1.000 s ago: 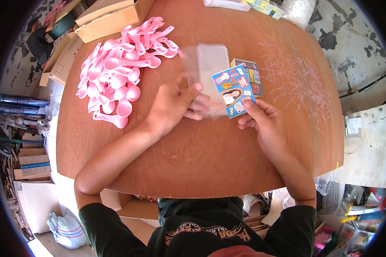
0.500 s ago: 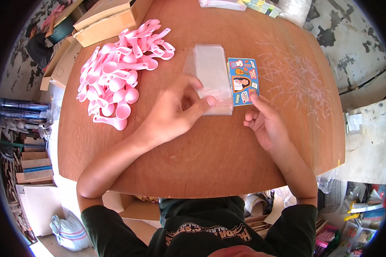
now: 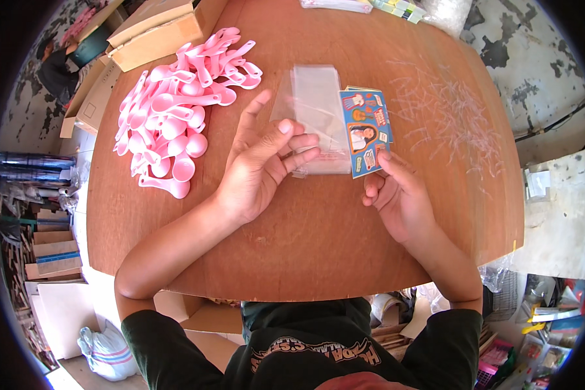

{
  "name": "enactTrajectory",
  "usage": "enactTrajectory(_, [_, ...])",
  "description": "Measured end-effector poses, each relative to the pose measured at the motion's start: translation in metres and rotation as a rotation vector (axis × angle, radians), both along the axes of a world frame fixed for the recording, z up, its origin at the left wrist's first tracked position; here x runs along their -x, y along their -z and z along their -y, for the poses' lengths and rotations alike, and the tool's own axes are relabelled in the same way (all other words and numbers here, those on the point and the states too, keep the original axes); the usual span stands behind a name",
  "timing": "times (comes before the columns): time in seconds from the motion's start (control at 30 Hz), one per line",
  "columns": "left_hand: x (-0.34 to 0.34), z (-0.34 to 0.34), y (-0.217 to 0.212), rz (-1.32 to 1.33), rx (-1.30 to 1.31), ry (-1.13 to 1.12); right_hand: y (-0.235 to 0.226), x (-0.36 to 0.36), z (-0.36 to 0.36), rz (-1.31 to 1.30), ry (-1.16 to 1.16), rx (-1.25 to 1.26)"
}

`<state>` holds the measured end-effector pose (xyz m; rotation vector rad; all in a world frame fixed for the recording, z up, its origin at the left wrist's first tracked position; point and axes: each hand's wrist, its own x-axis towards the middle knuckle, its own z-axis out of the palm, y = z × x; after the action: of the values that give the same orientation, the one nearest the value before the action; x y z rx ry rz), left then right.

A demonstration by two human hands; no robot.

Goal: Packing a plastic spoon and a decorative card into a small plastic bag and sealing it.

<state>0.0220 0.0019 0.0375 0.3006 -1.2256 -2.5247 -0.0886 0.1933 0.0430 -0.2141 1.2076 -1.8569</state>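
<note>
My right hand (image 3: 403, 198) pinches a blue printed card (image 3: 359, 156) by its lower right edge, thumb on top. This card is lifted and slightly tilted over other cards (image 3: 387, 123) of the same kind. Just left of it lies a stack of clear plastic bags (image 3: 318, 88). My left hand (image 3: 253, 166) is over the stack's left side, palm partly turned up and fingers spread apart. Clear film shows around its fingertips; whether any finger touches it I cannot tell. Farther left is a heap of pink plastic scoops (image 3: 175, 127).
Thin clear plastic strips (image 3: 445, 123) are scattered on the table (image 3: 292, 253) at right. A cardboard box (image 3: 156, 42) stands at the far left, and packs (image 3: 337, 5) lie at the far edge. Another person (image 3: 57, 71) is in the far left background.
My right hand has drawn the top card toward me and to the left, uncovering the edge of another beneath. My left fingers have gone from curled over the bags to spread.
</note>
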Motion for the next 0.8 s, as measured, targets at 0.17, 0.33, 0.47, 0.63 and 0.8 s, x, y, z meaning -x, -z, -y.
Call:
enactTrajectory(0.17, [-0.005,0.009,0.018,0.084,-0.086,0.344,0.010,-0.002,0.004,0.096,0.094,0.145])
enactTrajectory(0.33, [-0.008,-0.007,0.007,0.109,-0.134,0.389,0.011,-0.002,0.003,0.114,0.074,0.192])
enactTrajectory(0.47, [-0.012,-0.005,0.014,0.286,-0.175,0.712,0.006,-0.002,0.005,0.114,0.110,0.239])
enactTrajectory(0.63, [-0.010,-0.015,0.007,0.126,-0.201,0.675,0.005,-0.007,0.002,0.114,0.045,0.271])
enactTrajectory(0.8, [-0.004,-0.010,0.005,-0.025,-0.147,0.314,0.004,-0.010,0.000,0.112,-0.028,0.296])
